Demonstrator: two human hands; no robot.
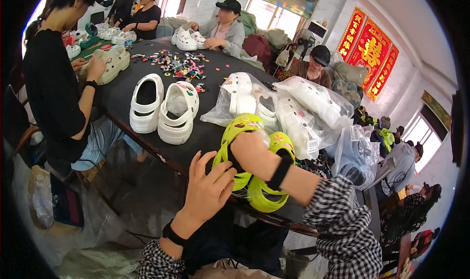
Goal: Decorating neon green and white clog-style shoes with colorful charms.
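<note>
A pair of lime-green clogs with charms stands at the table edge in front of me. My right hand [254, 154] reaches over the left lime clog [241, 124], its fingers hidden in the shoe's opening. Beside that shoe, my left hand [208, 188] has its fingers apart, the tips close to the clog's near side; whether they touch it I cannot tell. The right lime clog [267, 200] sits partly under my right wrist, with clear plastic around it. To the left stand two white clogs, one plain [147, 105] and one with charms [178, 127].
Bagged white clogs [313, 103] lie to the right, beside another plastic bag [356, 154]. Small colourful charms [183, 66] are heaped on the dark table [117, 100]. At left, a person [54, 93] handles a beige clog [115, 63]; others sit across the table.
</note>
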